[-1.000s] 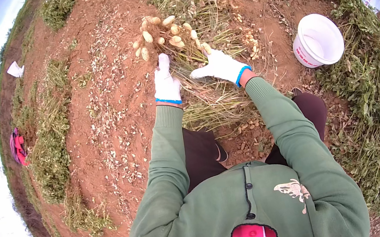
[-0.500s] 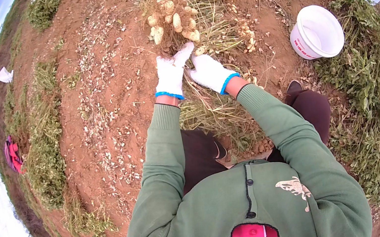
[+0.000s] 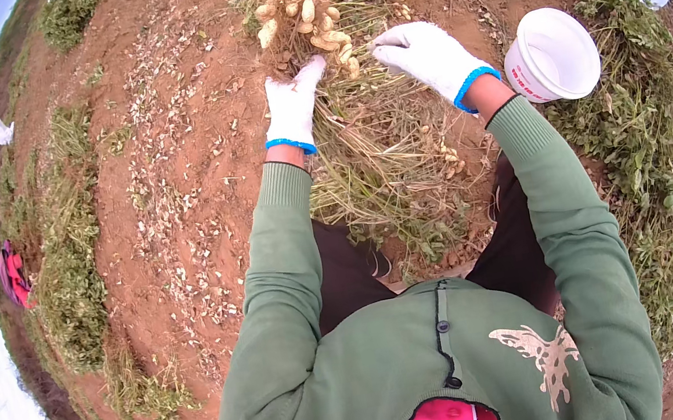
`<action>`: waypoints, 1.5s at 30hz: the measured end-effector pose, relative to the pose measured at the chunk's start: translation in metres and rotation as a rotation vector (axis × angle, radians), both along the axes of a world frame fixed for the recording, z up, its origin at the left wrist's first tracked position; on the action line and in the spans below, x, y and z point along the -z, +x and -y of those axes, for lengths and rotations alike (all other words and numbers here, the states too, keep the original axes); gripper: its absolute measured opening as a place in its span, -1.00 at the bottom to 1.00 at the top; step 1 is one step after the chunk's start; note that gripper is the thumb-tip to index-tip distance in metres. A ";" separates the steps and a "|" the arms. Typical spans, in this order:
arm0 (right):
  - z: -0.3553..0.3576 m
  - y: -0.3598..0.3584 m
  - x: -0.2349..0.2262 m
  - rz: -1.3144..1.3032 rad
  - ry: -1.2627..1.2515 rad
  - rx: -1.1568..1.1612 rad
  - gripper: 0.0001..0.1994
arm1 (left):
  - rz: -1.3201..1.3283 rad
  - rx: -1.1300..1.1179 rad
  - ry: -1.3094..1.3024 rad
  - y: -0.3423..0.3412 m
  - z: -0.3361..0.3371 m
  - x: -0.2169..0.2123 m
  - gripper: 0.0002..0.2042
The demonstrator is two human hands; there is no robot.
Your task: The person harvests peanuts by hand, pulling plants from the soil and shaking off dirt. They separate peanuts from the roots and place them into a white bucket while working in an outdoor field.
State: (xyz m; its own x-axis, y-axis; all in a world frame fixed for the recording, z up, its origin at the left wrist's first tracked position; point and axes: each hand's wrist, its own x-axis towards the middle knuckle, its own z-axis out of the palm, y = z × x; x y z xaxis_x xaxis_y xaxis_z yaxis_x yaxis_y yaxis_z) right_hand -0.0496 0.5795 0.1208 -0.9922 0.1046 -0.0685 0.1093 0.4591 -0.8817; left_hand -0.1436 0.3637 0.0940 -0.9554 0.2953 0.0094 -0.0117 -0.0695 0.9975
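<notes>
The dry peanut plant (image 3: 373, 159) is held over the red soil (image 3: 188, 172) before the knees; its stems are gripped by the closed fingers of the left hand (image 3: 290, 106); the pale pods (image 3: 305, 24) are pinched by the right hand (image 3: 426, 53); further right a white bucket (image 3: 553, 56) is seen, apart from the hands.

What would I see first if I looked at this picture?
First, two hands in white gloves, the left hand and the right hand, at the top middle, working on a dry plant with a bunch of pale peanuts on its roots. Next, the white bucket standing on the red soil to the right, beside a row of green plants.
</notes>
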 end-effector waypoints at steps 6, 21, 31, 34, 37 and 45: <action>-0.001 -0.001 0.003 0.019 -0.307 0.018 -0.57 | 0.124 0.085 0.158 0.023 -0.038 -0.005 -0.54; -0.007 -0.006 0.026 -0.152 -0.121 0.066 -0.43 | 0.163 0.072 0.165 0.018 -0.052 0.009 -0.46; 0.015 -0.008 0.007 -0.119 -0.181 0.216 -0.64 | 0.101 0.029 0.183 0.016 -0.046 0.014 -0.51; 0.020 -0.011 0.012 -0.065 -0.582 0.286 -0.57 | 0.124 -0.017 0.142 0.014 -0.043 0.013 -0.51; 0.010 -0.012 0.011 0.004 -0.818 0.359 -0.54 | 0.032 0.014 0.211 0.016 -0.042 0.013 -0.51; -0.047 -0.004 0.024 0.001 -0.676 0.556 -0.69 | 0.025 0.058 0.050 0.012 -0.044 0.038 -0.57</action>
